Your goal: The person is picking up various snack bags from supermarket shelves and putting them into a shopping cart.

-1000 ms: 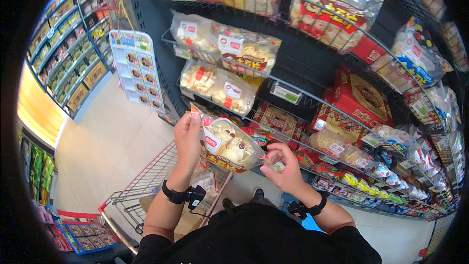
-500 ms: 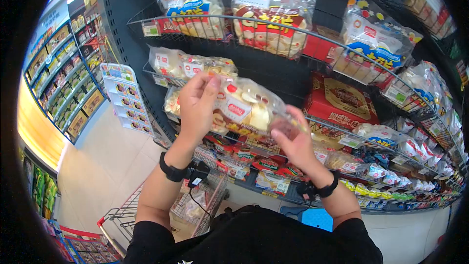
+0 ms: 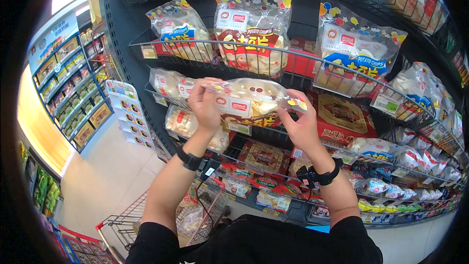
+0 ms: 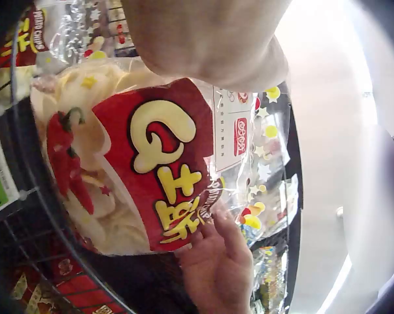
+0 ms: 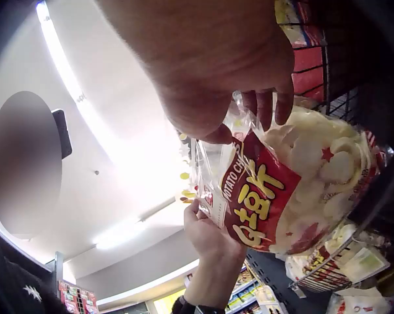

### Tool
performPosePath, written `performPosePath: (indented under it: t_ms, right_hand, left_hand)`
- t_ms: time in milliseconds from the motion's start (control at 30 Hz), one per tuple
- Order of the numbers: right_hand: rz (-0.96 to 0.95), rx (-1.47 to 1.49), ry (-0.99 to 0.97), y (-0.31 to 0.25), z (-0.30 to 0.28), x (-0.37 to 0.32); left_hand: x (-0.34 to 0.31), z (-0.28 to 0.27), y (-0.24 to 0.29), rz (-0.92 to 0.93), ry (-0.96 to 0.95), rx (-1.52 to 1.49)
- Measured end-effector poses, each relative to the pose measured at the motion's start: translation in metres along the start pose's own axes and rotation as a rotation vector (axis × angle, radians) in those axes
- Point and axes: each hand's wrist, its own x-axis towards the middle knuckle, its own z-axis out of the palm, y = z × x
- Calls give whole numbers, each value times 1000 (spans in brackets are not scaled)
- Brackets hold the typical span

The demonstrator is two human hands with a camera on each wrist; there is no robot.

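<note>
A clear bag of potato chips (image 3: 254, 102) with a red printed label spans both hands in front of the shelf rack. My left hand (image 3: 205, 105) grips its left end, thumb on the near side. At the other end, my right hand (image 3: 300, 120) pinches the clear plastic between thumb and fingers. In the left wrist view the bag's printed face (image 4: 157, 163) shows large yellow lettering and a red pepper picture. From the right wrist, pale chips (image 5: 321, 163) fill the bag, and my right hand's fingers (image 5: 265, 108) are bent over its edge.
Wire shelf baskets hold similar potato chip bags (image 3: 251, 32) just above and a red box (image 3: 342, 117) to the right. Price tags (image 3: 386, 102) hang along the wire edges. A shopping cart (image 3: 132, 215) stands low at the left, near a white display stand (image 3: 129, 112).
Both hands have lifted the bag up and forward toward the shelves, turning it more level. My right hand now grips the bag's right end more fully. The head view has shifted toward the shelves.
</note>
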Motion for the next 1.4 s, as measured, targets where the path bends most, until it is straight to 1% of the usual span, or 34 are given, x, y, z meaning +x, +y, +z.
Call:
performPosePath:
  t_ms: [33,100,133,167,267,300,367,400,433,500,533,600,633,700,733,767,833,867,900,933,1000,1033,1067,1167,1200,1233,1300,1367,1400]
  right_hand:
    - [-23,-59,21,11,-1,2]
    - [-14,-78,18,22,-2,4]
    - [-20,-108,44,26,-3,5]
    - [-24,-138,69,30,-3,6]
    - [-54,-73,93,38,-3,10]
    - [-52,-68,88,39,-1,10]
    - [-123,-49,146,37,0,11]
    - [-127,-51,155,37,1,11]
    - [-123,-50,151,42,0,11]
    - [-194,-130,148,57,-1,11]
    - [-193,-129,148,64,0,9]
    - [-37,-54,59,68,3,7]
    - [-34,-56,59,70,3,5]
    - [172,59,-41,69,2,5]
    - [185,-15,-26,76,0,4]
    - [187,-16,-23,81,-2,2]
    - [315,17,-33,89,-7,1]
    - [319,13,-32,93,-10,1]
    - [274,14,-53,98,-13,1]
    - [231,17,-74,102,-16,0]
    - [258,-8,-77,98,-20,1]
    - [277,-33,-81,95,-21,2]
    - [278,-10,-25,95,-19,3]
    - [269,-72,-21,103,-21,3]
    - [222,-94,31,103,-18,3]
    - [213,-139,19,102,-18,4]
    - [188,-120,35,100,-14,3]
    - [214,-89,53,104,-12,1]
    - [213,-20,114,107,-8,-1]
  left_hand:
    - [-5,-1,-5,7,3,8]
    - [-13,-3,-15,-163,36,194]
    - [-14,-8,-20,-238,-1,185]
    - [-10,-5,-18,-237,3,190]
    - [11,-1,-12,-262,-158,271]
    - [15,-4,-14,-263,-154,277]
    - [22,-10,-17,-198,-275,405]
    - [24,-18,-22,-215,-312,433]
    - [24,-22,-26,-219,-310,435]
    - [23,-30,-32,-117,-371,506]
    - [22,-32,-37,-118,-371,506]
    - [19,-36,-47,-337,-343,486]
    - [15,-37,-52,-340,-343,484]
    - [8,-39,-60,-497,-287,378]
    - [5,-39,-66,-500,-289,376]
    - [3,-40,-70,-474,-273,382]
    - [0,-44,-78,-449,-256,382]
    - [2,-44,-76,-458,-305,443]
    - [3,-45,-74,-467,-353,505]
    - [4,-45,-73,-471,-353,504]
    - [6,-46,-72,-552,-382,579]
    - [6,-45,-72,-562,-383,579]
    - [6,-43,-69,-534,-378,591]
    - [5,-47,-77,-421,-372,680]
    - [7,-47,-75,-436,-375,709]
    - [7,-48,-75,-461,-374,741]
    - [0,-57,-86,-387,-315,659]
    - [-1,-62,-81,-444,-313,681]
    - [-2,-67,-81,-428,-357,607]
